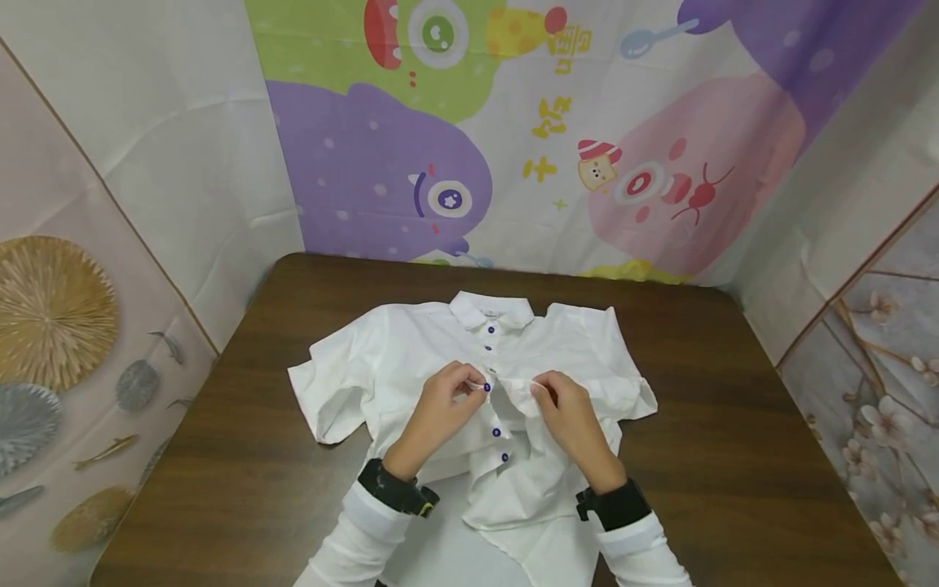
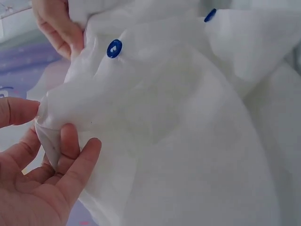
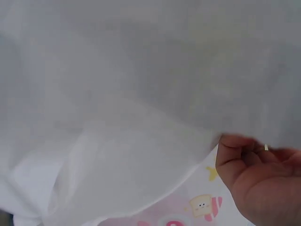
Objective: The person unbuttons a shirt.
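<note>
A white short-sleeved shirt [image 1: 411,359] with blue buttons [image 1: 496,432] lies front-up on the brown table [image 1: 734,424], collar away from me. My left hand [image 1: 447,403] pinches the left edge of the button placket at mid-chest. My right hand [image 1: 561,403] pinches the opposite edge beside it. In the left wrist view, my left hand [image 2: 42,141] holds a fold of white shirt [image 2: 188,141] between thumb and fingers, with a blue button [image 2: 114,48] just above and the other hand's fingers [image 2: 59,26] behind. In the right wrist view, my right hand [image 3: 256,174] grips the shirt's cloth [image 3: 117,117], which fills the frame.
Cartoon-printed cloth walls [image 1: 513,130] close in the table at the back and both sides. Bare tabletop lies to the left and right of the shirt. The shirt's hem hangs over the table's near edge between my white sleeves [image 1: 359,538].
</note>
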Motion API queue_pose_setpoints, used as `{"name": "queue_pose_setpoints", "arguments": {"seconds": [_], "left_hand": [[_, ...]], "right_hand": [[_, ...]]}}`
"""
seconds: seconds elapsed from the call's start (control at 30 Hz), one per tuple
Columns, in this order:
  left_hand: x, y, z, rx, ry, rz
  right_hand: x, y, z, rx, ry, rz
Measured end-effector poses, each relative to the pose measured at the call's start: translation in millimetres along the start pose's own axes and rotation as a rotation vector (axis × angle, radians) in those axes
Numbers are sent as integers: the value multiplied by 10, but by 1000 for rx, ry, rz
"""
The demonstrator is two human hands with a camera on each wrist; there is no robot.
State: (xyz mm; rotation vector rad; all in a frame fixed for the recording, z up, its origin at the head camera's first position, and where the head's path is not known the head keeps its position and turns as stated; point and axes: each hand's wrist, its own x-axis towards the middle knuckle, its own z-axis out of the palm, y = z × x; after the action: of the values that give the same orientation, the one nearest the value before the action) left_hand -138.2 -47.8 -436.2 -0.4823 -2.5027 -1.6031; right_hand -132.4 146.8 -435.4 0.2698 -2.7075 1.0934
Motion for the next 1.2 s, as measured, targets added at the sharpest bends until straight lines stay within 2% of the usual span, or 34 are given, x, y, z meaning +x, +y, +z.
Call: {"name": "queue_pose_setpoints", "arguments": {"seconds": [0.27,0.57,0.93,1.2], "left_hand": [[-115,-132,-3,35,-50,-61],[-247,-355,66,108,-75,-121],[-376,-615,154,172,-137,-85],[-435,-653,194,235,-154,-45]], "right_hand": [[-110,158,4,-49,-74,-3],[-242,372,33,-131,-138,85],[-253,587,140,-235,-232,139],[-69,420,58,-242,-345,139]]}}
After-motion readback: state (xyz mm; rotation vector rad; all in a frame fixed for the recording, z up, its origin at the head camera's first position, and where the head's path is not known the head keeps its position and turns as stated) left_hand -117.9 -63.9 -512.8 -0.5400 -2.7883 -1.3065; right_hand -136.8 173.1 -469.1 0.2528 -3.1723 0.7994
